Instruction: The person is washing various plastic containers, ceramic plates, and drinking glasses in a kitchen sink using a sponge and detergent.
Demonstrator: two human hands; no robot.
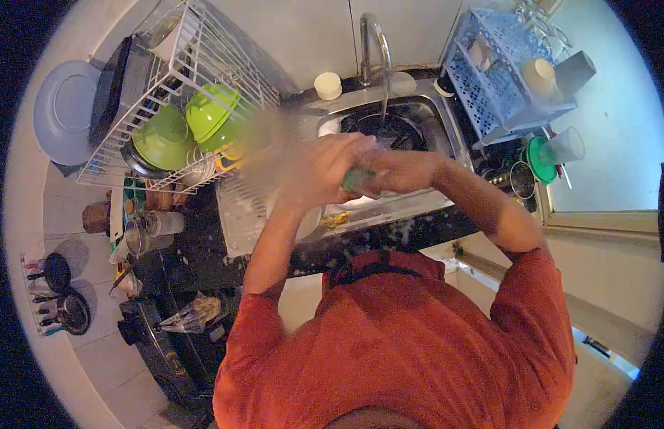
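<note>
My left hand (pixel 326 169) and my right hand (pixel 407 170) meet over the near part of a stainless steel sink (pixel 444 123). A small green object (pixel 357 179), perhaps a scrubbing pad, shows between them, with my right fingers around it. Blur hides how far my left fingers close on it. Behind the hands, a thin stream of water runs from the curved chrome faucet (pixel 366 48). It falls onto a dark pan-like vessel (pixel 372 120) in the basin. White suds are visible along the basin's edge.
On the left, a white wire dish rack (pixel 176 69) holds green bowls (pixel 163 139). A blue plastic rack (pixel 479 107) with cups stands at the right. Orange food scraps (pixel 336 219) lie on the sink's front rim. A black stove (pixel 166 348) is at lower left.
</note>
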